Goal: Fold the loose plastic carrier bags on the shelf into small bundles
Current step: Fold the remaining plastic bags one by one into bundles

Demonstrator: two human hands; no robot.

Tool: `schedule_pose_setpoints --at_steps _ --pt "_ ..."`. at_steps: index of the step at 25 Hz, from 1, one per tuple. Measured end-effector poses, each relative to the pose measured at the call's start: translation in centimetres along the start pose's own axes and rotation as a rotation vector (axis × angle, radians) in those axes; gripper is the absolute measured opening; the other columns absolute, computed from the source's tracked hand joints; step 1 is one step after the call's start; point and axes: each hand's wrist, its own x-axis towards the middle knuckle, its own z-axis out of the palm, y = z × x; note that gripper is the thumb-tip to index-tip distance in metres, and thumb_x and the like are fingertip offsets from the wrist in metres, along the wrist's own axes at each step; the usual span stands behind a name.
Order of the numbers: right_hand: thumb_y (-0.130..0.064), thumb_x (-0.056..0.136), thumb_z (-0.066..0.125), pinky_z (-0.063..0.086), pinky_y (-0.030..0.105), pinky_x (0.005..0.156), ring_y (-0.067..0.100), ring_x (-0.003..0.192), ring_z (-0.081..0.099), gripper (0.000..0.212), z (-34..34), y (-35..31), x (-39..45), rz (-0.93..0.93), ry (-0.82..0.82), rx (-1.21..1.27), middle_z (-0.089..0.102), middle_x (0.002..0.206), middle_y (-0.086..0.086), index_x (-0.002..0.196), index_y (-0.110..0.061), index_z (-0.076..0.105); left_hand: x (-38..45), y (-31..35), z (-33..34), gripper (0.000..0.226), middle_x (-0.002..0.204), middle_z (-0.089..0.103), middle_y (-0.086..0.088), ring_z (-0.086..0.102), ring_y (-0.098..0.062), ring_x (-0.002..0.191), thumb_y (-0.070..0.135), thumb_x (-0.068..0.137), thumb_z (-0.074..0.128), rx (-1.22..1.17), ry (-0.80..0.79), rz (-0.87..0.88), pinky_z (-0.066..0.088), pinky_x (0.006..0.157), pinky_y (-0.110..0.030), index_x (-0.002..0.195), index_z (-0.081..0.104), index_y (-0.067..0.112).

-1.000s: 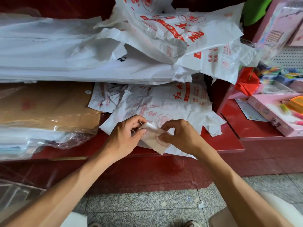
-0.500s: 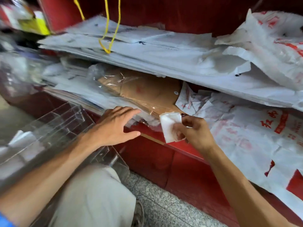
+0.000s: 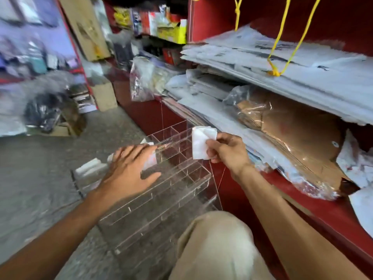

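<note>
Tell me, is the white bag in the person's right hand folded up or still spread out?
Folded. The white bag is a small flat bundle pinched in the right hand, over the clear compartment box.

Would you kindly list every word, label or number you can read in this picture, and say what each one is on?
None can be read.
White paper stacks: dark marks, blurred.
Packets on the back shelf: coloured print, blurred.
Loose bags at right: faint red print, unreadable.
Folded bundle pinched in the right hand: no legible print.
</note>
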Motion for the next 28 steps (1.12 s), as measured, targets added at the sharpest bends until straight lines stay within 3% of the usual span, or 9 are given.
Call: schedule_pose_setpoints --at_steps 3,6,11,14,19,23,26,28 --pt "0.000 0.087 0.067 0.046 0.020 0.043 0.011 0.051 0.055 0.018 5.3 -0.4 2.1 0.031 -0.100 0.036 0.064 0.067 0.002 0.076 -0.012 0.061 -0.3 -3.3 0.8 0.081 0.134 0.056 -0.003 0.052 -0.030 0.118 0.072 0.073 0.038 0.106 -0.030 -0.128 0.035 0.105 -0.050 0.136 0.048 0.023" --pt "-0.002 0.088 0.067 0.051 0.018 0.051 0.012 0.060 0.058 0.017 9.4 -0.8 3.8 0.021 -0.219 -0.038 0.064 0.073 0.005 0.078 -0.014 0.063 0.2 -5.1 1.6 0.086 0.146 0.046 -0.003 0.040 -0.028 0.132 0.075 0.072 0.032 0.134 -0.098 -0.196 0.020 0.115 -0.055 0.143 0.039 0.027" --pt "-0.004 0.091 0.064 0.050 0.016 0.051 0.012 0.060 0.056 0.016 13.8 -1.4 6.3 -0.002 -0.299 -0.075 0.062 0.071 0.004 0.078 -0.014 0.062 1.5 -6.3 2.8 0.102 0.157 0.028 -0.005 0.023 -0.028 0.144 0.087 0.061 0.018 0.117 -0.191 -0.258 0.005 0.116 -0.061 0.148 0.032 0.034" --pt "-0.003 0.091 0.063 0.048 0.014 0.050 0.011 0.059 0.056 0.016 15.7 -1.0 7.7 0.000 -0.315 -0.063 0.061 0.071 0.005 0.078 -0.013 0.062 1.8 -6.7 3.8 0.103 0.160 0.020 -0.005 0.016 -0.027 0.147 0.091 0.059 0.012 0.105 -0.231 -0.263 0.003 0.114 -0.064 0.147 0.029 0.040" --pt "0.005 0.089 0.061 0.043 0.011 0.046 0.000 0.049 0.057 0.025 18.2 0.6 9.5 -0.024 -0.403 -0.113 0.059 0.069 0.004 0.073 -0.013 0.060 1.7 -6.9 5.0 0.090 0.159 0.024 -0.005 0.017 -0.028 0.147 0.091 0.067 0.019 0.095 -0.180 -0.190 0.003 0.114 -0.066 0.143 0.032 0.044" --pt "0.011 0.084 0.060 0.044 0.016 0.054 0.003 0.056 0.054 0.016 18.4 2.2 10.3 -0.057 -0.433 -0.225 0.058 0.069 0.002 0.085 -0.004 0.064 1.7 -7.0 5.5 0.089 0.161 0.019 -0.006 0.011 -0.028 0.148 0.092 0.070 0.023 0.097 -0.168 -0.198 0.001 0.116 -0.062 0.146 0.027 0.046" --pt "0.007 0.081 0.060 0.042 0.018 0.059 0.002 0.059 0.053 0.026 17.5 2.5 11.0 -0.089 -0.401 -0.313 0.061 0.066 -0.005 0.076 -0.017 0.065 1.7 -7.2 5.6 0.090 0.163 0.014 -0.004 0.008 -0.027 0.150 0.092 0.071 0.024 0.074 -0.163 -0.190 0.000 0.116 -0.061 0.147 0.025 0.045" --pt "0.011 0.079 0.058 0.043 0.016 0.060 0.001 0.060 0.054 0.026 16.8 2.5 11.0 -0.103 -0.446 -0.341 0.061 0.067 -0.004 0.076 -0.013 0.065 1.7 -7.2 5.5 0.092 0.164 0.011 -0.002 0.005 -0.026 0.150 0.093 0.069 0.022 0.071 -0.179 -0.193 -0.002 0.116 -0.060 0.148 0.023 0.045"
